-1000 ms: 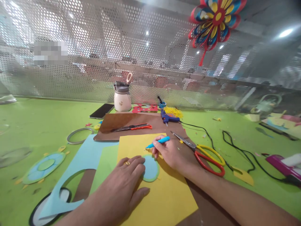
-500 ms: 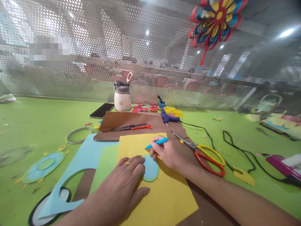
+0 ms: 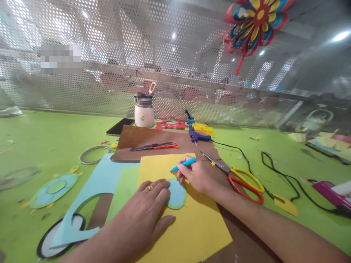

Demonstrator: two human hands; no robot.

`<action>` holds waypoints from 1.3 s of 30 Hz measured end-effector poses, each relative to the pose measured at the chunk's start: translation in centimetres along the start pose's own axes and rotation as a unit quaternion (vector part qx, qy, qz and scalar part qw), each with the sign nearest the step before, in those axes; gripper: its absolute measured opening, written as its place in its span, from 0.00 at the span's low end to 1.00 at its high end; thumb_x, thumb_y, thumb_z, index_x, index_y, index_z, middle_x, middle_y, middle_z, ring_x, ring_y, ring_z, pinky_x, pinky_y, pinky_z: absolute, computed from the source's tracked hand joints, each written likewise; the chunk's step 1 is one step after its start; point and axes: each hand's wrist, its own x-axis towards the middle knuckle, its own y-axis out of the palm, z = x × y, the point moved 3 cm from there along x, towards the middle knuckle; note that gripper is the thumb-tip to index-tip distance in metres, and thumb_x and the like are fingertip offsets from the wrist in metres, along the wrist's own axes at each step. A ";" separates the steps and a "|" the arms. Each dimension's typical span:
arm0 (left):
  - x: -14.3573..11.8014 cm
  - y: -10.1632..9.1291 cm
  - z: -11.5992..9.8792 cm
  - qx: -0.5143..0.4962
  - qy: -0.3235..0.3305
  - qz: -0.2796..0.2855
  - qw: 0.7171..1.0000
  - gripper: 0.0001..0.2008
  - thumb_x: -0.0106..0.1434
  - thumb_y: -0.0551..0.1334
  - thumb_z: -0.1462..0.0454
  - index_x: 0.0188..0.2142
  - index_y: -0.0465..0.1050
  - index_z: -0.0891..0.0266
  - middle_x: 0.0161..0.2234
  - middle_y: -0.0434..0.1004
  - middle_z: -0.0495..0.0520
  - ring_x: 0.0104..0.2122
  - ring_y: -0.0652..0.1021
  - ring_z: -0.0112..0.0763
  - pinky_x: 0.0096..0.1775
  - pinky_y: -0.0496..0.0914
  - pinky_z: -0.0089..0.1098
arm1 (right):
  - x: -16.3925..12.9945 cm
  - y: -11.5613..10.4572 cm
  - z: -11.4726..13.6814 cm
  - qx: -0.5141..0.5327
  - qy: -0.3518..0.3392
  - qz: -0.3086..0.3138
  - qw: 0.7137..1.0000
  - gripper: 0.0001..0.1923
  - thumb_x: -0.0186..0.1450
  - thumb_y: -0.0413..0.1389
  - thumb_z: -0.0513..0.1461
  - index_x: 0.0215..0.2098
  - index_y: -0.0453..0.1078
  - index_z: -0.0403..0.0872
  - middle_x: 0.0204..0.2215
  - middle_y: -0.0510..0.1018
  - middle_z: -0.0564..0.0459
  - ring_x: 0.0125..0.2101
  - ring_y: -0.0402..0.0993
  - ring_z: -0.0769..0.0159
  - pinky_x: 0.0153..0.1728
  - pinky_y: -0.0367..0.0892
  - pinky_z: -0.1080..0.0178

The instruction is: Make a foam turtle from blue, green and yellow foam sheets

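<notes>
My left hand (image 3: 146, 210) lies flat, fingers spread, pressing on a light blue paper disc with a green rim (image 3: 177, 194) that rests on a yellow sheet (image 3: 192, 226). My right hand (image 3: 196, 176) grips a blue pen (image 3: 183, 164), its tip touching the yellow sheet at the disc's far edge. A ring shows on my left hand. The yellow sheet lies over a green sheet (image 3: 123, 190) and a light blue sheet with a round cutout (image 3: 95, 186).
Yellow-and-red scissors (image 3: 238, 177) lie right of my right hand. A brown sheet (image 3: 148, 137) carries a red utility knife (image 3: 156, 147). Behind stand a white bottle (image 3: 143, 111), phone (image 3: 120, 126), blue glue gun (image 3: 197, 136) with black cord. A perforated metal screen backs the green table (image 3: 41, 138).
My right hand and the pen have shifted slightly around the disc's far edge. The view has tilted a little. My left hand stays pressed on the disc.
</notes>
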 end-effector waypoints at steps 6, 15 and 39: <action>0.0 0.1 0.1 0.001 0.007 -0.007 1.000 0.10 0.64 0.56 0.59 0.43 0.65 0.61 0.55 0.67 0.62 0.55 0.68 0.47 0.56 0.60 0.50 | -0.1 -0.1 0.4 0.007 -0.009 -0.001 1.000 0.08 0.62 0.53 0.42 0.28 0.66 0.45 0.17 0.73 0.57 0.17 0.70 0.70 0.22 0.66 0.66; -0.3 -0.2 0.0 -0.013 0.008 -0.023 1.000 0.08 0.64 0.57 0.60 0.41 0.64 0.60 0.53 0.68 0.60 0.52 0.70 0.45 0.54 0.61 0.48 | -0.3 -1.0 0.4 0.119 -0.040 -0.067 0.990 0.11 0.62 0.55 0.44 0.27 0.66 0.45 0.18 0.74 0.57 0.18 0.69 0.70 0.24 0.66 0.66; 0.0 -1.3 -0.4 -0.030 0.004 -0.052 0.998 0.08 0.63 0.57 0.60 0.42 0.67 0.58 0.46 0.72 0.57 0.47 0.73 0.42 0.48 0.66 0.40 | -4.0 -5.6 0.8 -0.158 -0.122 -0.010 0.980 0.11 0.67 0.50 0.43 0.44 0.69 0.50 0.29 0.77 0.53 0.30 0.76 0.63 0.36 0.71 0.60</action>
